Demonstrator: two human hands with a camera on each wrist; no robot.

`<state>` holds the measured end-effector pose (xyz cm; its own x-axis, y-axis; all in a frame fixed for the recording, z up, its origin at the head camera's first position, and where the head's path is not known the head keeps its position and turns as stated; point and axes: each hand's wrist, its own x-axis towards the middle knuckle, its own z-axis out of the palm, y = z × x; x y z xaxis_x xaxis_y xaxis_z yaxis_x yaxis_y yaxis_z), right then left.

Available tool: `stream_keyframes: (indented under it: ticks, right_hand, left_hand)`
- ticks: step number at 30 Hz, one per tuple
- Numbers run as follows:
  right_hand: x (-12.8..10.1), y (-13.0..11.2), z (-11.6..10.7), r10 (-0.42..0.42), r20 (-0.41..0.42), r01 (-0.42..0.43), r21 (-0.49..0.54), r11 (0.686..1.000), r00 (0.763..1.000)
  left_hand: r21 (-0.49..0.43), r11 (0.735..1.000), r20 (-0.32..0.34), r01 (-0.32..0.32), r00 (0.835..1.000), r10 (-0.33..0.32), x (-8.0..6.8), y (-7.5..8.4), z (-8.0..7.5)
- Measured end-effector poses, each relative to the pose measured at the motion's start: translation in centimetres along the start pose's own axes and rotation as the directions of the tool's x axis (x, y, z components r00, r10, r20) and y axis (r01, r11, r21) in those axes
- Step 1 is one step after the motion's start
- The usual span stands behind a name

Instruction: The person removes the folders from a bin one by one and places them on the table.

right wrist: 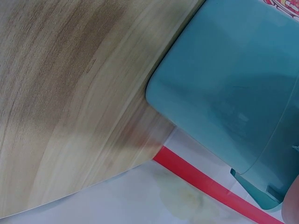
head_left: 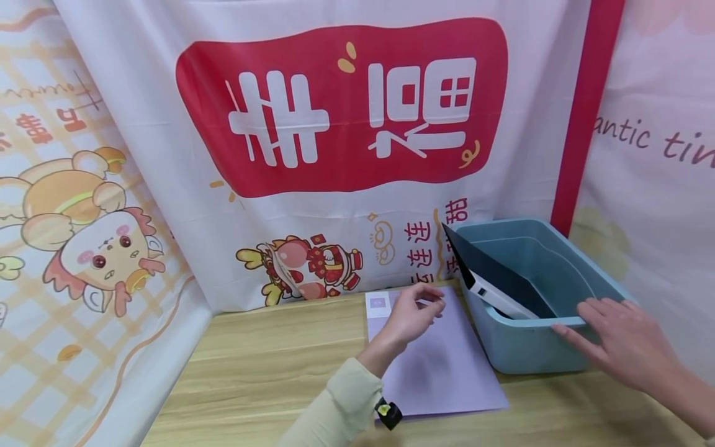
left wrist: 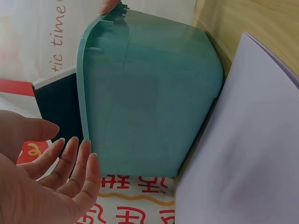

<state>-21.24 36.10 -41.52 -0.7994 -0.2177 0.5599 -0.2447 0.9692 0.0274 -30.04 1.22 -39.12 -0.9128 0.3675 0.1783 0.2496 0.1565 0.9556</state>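
Note:
A blue-green plastic bin [head_left: 536, 349] stands on the table with a flat dark panel [head_left: 505, 273] leaning out over its left rim. The panel has a thick white edge; its exact kind is unclear. My right hand [head_left: 631, 338] grips the bin's near right rim, fingers over the edge and thumb along the front. Loosely bent, my left hand [head_left: 410, 315] hovers above a purple folder [head_left: 447, 375] with nothing in it. In the left wrist view, the fingertips of that left hand [left wrist: 51, 177] are close to the bin's rim; contact cannot be told.
The wood-grain table [head_left: 268, 366] extends left of the folder. A printed cloth [head_left: 346, 124] hangs directly behind the table, and another cloth [head_left: 84, 217] hangs at the left. The folder lies right beside the bin, with a white label [head_left: 378, 303] at its far left corner.

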Motion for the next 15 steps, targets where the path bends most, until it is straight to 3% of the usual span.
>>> stream_keyframes:
  ticks: [7,15]
  right_hand:
    - [-0.1,0.0,0.0,-0.006,-0.014,0.006,0.001,1.000,1.000]
    - [0.1,-0.1,-0.2,0.006,0.015,-0.006,-0.004,1.000,1.000]
  left_hand:
    - [0.027,0.999,0.045,-0.023,0.999,0.022,0.4,0.8,1.0]
    - [0.012,1.000,0.048,-0.015,0.999,0.014,0.7,1.2,1.9]
